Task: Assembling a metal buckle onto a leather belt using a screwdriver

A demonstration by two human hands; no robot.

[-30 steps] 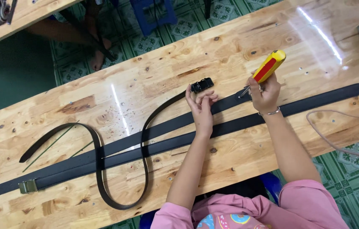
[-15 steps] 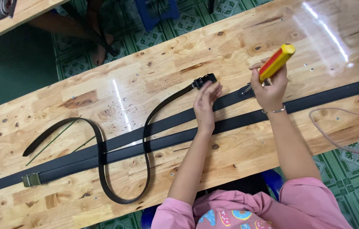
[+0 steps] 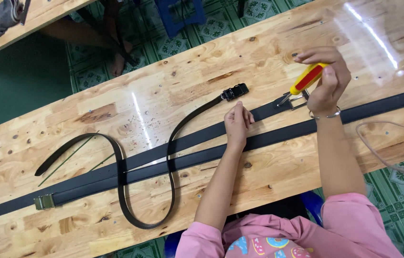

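My right hand grips a screwdriver with a yellow and red handle, its metal tip down at a silver buckle on a straight black belt. My left hand presses flat on that belt, fingers together, a little left of the buckle. A second straight black belt runs alongside, just below the left hand. A third, curled black belt loops across both, ending in a black buckle above my left hand.
The wooden table stretches diagonally. A brass buckle lies at the far left end of the belts. A thin cord curves at the right edge. Another person's bare foot rests on the green tiled floor beyond the table.
My right hand raised the screwdriver's handle while its tip stayed at the silver buckle. My left hand slid slightly down along the belt, off the black buckle.
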